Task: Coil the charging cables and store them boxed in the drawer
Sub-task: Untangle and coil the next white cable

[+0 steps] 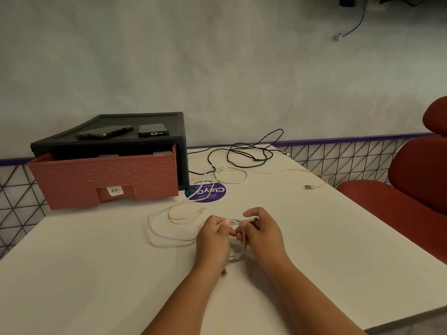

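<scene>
Coiling has only begun. The left hand (212,238) and right hand (263,235) meet over the middle of the off-white table (96,274), towards its near edge, and both have their fingers curled in on the thin white charging cable (154,235). The left pinches the strand under its thumb. The right nips what looks like the plug end between thumb and forefinger, and a few small loops hang below and between the two hands. Most of that cable lies slack in a wide bend to the left of the hands, so I judge the first coil less than half made.

The cream-yellow braided cable (183,217) is uncoiled. It trails from just beyond the hands across to the right edge, where its plug lies. The thin black cable (242,151) sprawls in loose tangles at the far edge, untouched. More white cord lies beside it, and I cannot tell whether it is a separate cable.

The brick-textured red plastic drawer (104,182) stands pulled out of its black plastic housing (108,122) at the far left corner, ready to receive. Something grey shows inside, but I cannot tell whether it is a box. Two dark phones (152,130) rest on top of the housing.

A round purple sticker (205,193) sits on the table in front of the drawer unit. Behind is a plain pale wall (217,68) with a purple stripe along its foot, a blue cord (358,20) dangles at the upper right, and a red upholstered chair (411,189) stands past the right edge
</scene>
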A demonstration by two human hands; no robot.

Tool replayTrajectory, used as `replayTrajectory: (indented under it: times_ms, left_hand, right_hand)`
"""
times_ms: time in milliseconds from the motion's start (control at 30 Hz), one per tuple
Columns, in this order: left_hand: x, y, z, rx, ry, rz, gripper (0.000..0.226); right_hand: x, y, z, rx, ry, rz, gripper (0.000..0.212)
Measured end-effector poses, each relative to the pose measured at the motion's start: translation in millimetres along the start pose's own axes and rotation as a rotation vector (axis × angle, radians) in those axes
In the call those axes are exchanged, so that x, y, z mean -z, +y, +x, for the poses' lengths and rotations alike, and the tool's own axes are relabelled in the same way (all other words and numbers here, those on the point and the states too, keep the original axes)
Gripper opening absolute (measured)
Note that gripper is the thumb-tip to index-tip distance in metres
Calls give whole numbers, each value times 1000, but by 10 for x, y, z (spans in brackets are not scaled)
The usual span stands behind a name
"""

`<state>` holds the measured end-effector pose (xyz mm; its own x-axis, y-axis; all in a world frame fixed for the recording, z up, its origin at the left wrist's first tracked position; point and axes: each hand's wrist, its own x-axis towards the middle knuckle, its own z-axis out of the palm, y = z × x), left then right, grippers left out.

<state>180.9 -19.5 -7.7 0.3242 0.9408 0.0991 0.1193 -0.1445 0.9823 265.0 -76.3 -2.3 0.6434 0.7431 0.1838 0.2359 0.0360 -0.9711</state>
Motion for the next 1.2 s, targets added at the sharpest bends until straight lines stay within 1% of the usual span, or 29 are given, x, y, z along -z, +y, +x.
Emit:
replayTrajectory:
  times_ms: [67, 200, 267, 333, 367, 433, 467, 533, 633, 700, 767, 900, 967, 1000, 1033, 1133, 1200]
  left_hand:
    - [1, 2, -10, -10, 2, -13, 20]
    - [10, -15, -24, -20, 20, -58, 20]
    - [15, -30, -16, -9, 37, -85, 20]
    - [21, -47, 2, 10, 72, -104, 19]
    - [23, -55, 14, 17, 91, -118, 18]
    - [20, -64, 29, 28, 113, -154, 17]
    - [18, -67, 30, 30, 116, -159, 16]
    - [11, -74, 28, 26, 124, -156, 16]
    - [4, -87, 31, 23, 150, -166, 17]
    - [3, -92, 35, 22, 150, -146, 18]
    - [5, -75, 23, 18, 136, -104, 18]
    - [25, -15, 8, 39, 115, -52, 18]
    - [32, -19, 34, 49, 98, -1, 17]
    - [38, -27, 49, 34, 92, 44, 16]
    - [44, -40, 64, 9, 91, 107, 15]
    - [64, -86, 77, -99, 82, 342, 16]
    - [66, -133, 79, -185, 49, 550, 22]
  right_hand:
    - [-19, -24, -8, -66, 24, 68, 19]
    - [-16, 21, 3, -55, 135, -87, 15]
    - [-24, 11, -3, -57, 119, -133, 2]
    - [-48, 10, -29, -70, 64, -183, 15]
    - [-61, 11, -44, -43, 36, -230, 15]
    - [-88, 12, -76, 76, -19, -401, 5]
    - [-105, 27, -81, 133, -30, -482, 7]
    - [-113, 47, -74, 177, -29, -575, 14]
    - [-98, 34, -65, 207, -7, -596, 23]
    - [-78, 44, -48, 190, -34, -573, 25]
    - [-50, 50, -18, 121, -73, -479, 23]
    - [49, 39, 36, -77, -172, -103, 27]
    - [93, 42, 49, -130, -207, 48, 26]
    - [112, 53, 59, -128, -198, 57, 26]
    - [130, 70, 77, -103, -170, 2, 25]
    - [174, 129, 130, 10, -61, -327, 22]
    - [216, 156, 171, 56, -49, -432, 20]
